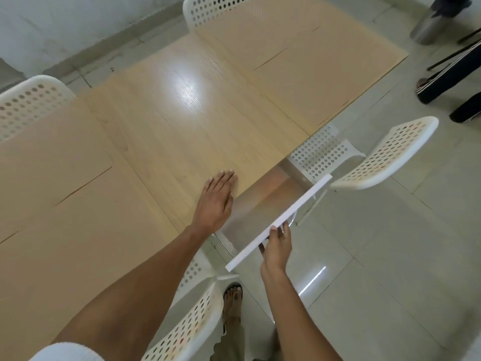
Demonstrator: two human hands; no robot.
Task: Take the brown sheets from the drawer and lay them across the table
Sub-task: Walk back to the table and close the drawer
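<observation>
Under the near right edge of the table (182, 121), a drawer (260, 217) stands pulled out, its white front (278, 222) held by the right hand (277, 247), whose fingers curl over the top edge near the front's lower end. The left hand (216, 199) lies flat on the tabletop just left of the drawer, fingers straight and together, grasping nothing.

Brown sheets already cover much of the table: one at the near left (59, 194), another at the far right (307, 63), with bare glossy wood between them. The drawer's inside looks pale and blurred; whether any sheet remains in it cannot be told.

White perforated chairs crowd the spot, one at the right (385, 157) just beyond the drawer and one at the near edge (192, 324) beside the person's sandalled foot (233, 298).

Risks from here: the drawer, held at one end only, may skew and jam if pushed or pulled unevenly. Its front could knock the right chair. The flat left hand rests beside the near sheet's edge and could nudge that sheet askew if it slides. A loose sheet overhanging the table could slip to the floor.
</observation>
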